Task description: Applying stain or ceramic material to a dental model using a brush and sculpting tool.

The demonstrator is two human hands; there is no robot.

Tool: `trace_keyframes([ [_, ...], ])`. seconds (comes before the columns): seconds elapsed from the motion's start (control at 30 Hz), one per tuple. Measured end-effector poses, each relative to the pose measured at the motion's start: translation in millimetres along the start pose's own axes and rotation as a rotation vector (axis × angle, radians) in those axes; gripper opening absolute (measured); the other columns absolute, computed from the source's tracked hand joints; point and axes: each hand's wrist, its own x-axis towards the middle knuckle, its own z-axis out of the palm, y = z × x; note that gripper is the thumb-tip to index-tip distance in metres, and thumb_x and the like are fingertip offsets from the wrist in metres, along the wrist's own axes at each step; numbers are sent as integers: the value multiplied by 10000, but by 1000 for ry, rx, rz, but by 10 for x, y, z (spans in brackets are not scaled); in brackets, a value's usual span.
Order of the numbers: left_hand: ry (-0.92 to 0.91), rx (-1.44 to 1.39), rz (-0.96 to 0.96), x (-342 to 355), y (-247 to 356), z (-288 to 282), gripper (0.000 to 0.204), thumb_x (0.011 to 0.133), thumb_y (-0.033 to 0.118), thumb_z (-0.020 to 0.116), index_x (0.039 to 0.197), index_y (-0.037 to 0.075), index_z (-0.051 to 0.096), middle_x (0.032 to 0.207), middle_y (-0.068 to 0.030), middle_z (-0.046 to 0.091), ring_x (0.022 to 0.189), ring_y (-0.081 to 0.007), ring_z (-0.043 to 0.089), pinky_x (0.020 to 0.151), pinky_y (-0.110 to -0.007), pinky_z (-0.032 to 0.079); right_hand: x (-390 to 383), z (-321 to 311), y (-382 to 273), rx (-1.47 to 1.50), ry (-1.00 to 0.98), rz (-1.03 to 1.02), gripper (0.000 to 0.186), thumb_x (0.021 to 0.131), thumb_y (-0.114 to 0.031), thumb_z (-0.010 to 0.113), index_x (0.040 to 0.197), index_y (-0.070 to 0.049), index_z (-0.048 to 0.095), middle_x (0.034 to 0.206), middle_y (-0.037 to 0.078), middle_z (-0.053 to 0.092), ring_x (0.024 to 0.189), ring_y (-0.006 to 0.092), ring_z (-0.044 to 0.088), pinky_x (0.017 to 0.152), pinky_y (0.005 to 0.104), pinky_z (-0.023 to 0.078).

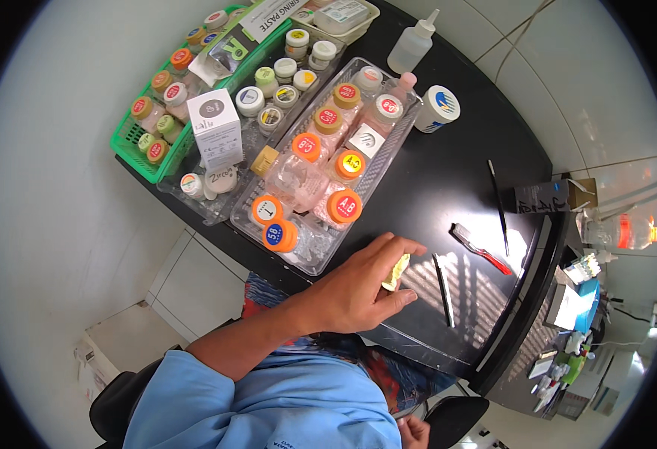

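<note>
Blue sleeve (268, 404) and bare forearm come up from the lower edge, and the left hand (362, 288) rests at the near edge of the black tabletop (448, 187). Its fingers (399, 247) and thumb are closed around a small pale yellowish piece (396, 272), of which only a sliver shows between them; its shape cannot be made out. At the bottom edge, the right hand (416, 432) shows as a few fingertips only, well apart from the left, and whether it is open or closed cannot be told.

Just right of the held piece lies a thin dark tool (443, 288), and beyond that a red-handled brush (479, 249) and a long thin black brush (498, 207).

Just beyond the left hand, along the left edge of the tabletop, a clear plastic tray (384, 168) holds clear jars with orange lids bearing red and yellow round labels. Left of it, a second clear tray (216, 209) carries small pots and a white box (215, 129). At the far left corner stands a green basket (130, 150) of small jars. Farther back stand a round white tub (438, 108) and a clear squeeze bottle (413, 45).
</note>
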Motion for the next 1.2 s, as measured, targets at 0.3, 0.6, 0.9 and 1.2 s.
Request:
trace_keyframes([
  [0.3,-13,5,-3,-16,-30,9,553,1027,134,793,1520,33,563,1256,-157,607,975,-249,715,894,-389,562,-138,-262,465,-142,-152,28,226,899,-153,768,1040,16,823,854,167,790,746,281,761,715,394,587],
  [0.6,-39,26,-6,-20,-37,0,581,1018,175,795,1527,31,554,1269,-182,602,1092,-359,654,980,-432,526,-229,-473,800,-317,-285,53,228,892,-154,775,1045,9,823,855,165,795,744,290,768,714,401,595],
  [0.9,-40,-10,-34,-8,-5,-4,574,1018,180,792,1518,27,556,1271,-188,601,1093,-361,654,989,-436,526,-353,-643,971,-495,-404,97,230,885,-154,782,1050,1,824,857,163,800,742,299,775,712,408,602],
  [1.2,-28,18,-6,-39,-23,11,573,988,154,815,1492,23,578,1247,-177,617,1062,-341,661,971,-429,533,-547,-637,1090,-652,-508,143,234,878,-155,789,1055,-6,825,858,162,805,740,307,783,710,415,610],
])
